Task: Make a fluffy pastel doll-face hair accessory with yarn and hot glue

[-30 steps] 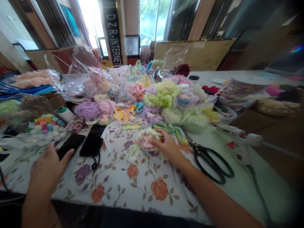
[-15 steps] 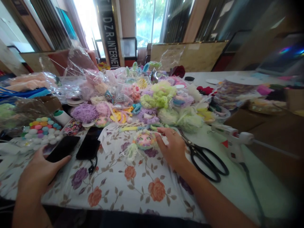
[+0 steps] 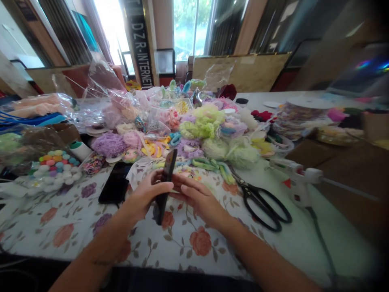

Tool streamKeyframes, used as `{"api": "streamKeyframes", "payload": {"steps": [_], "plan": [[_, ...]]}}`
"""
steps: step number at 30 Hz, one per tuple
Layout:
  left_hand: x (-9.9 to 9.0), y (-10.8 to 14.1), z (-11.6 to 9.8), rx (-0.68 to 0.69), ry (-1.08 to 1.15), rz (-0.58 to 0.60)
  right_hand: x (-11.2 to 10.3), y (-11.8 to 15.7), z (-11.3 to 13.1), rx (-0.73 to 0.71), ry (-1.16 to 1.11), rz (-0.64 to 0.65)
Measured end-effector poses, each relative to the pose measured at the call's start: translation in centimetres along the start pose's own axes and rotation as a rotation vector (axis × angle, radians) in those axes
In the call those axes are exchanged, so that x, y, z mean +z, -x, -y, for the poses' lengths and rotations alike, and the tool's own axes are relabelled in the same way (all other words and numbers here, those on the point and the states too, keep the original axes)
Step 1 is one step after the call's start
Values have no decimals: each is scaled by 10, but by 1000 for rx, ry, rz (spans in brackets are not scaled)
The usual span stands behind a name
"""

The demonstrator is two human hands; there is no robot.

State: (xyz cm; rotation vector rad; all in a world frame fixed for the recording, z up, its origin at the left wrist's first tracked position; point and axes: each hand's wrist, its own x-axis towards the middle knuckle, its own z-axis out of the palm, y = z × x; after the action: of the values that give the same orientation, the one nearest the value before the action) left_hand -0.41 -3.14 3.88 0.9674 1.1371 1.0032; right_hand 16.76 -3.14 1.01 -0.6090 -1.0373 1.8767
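Observation:
A black smartphone (image 3: 164, 190) stands nearly on edge above the cloth, gripped in my left hand (image 3: 148, 188). My right hand (image 3: 200, 196) is just right of it, fingers stretched out toward the phone; whether they touch it I cannot tell. Partly hidden behind my hands lies a small doll-face piece (image 3: 191, 173). Fuzzy green stems (image 3: 209, 164) lie beyond my right hand. A second black phone (image 3: 114, 184) rests on the cloth left of my left hand.
Black-handled scissors (image 3: 264, 202) and a white glue gun (image 3: 299, 180) with a cord lie to the right, near a cardboard box (image 3: 337, 170). Colourful yarn and craft pieces (image 3: 203, 121) pile up at the back. Pompoms (image 3: 54, 168) sit left on the flowered cloth (image 3: 146, 247).
My left hand has lifted the phone from the left side and brought it to the middle, turned on edge. My right hand has left the doll-face piece and moved toward the phone.

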Motion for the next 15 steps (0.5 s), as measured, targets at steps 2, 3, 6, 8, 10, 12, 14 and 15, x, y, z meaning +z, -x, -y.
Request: {"api": "streamKeyframes", "payload": {"steps": [2,3,6,8,10,12,14,15], "plan": [[14,-9,7,40,-79,-6,-4,0,3,12,-34,-43],[18,-12,10,55,-132,-26,-5,0,4,22,-42,-69],[21,-16,13,73,-235,-20,-7,0,4,50,-69,-143],[19,-16,11,77,-222,43,-8,-1,4,57,-97,-164],[14,-14,9,61,-141,100,-10,-1,4,59,-117,-160],[7,-13,7,18,-25,107,-13,-1,6,70,-125,-137],[0,-13,4,-34,83,106,-16,-1,9,78,-133,-99],[-3,-13,3,-57,123,109,-17,0,11,80,-139,-77]]}}
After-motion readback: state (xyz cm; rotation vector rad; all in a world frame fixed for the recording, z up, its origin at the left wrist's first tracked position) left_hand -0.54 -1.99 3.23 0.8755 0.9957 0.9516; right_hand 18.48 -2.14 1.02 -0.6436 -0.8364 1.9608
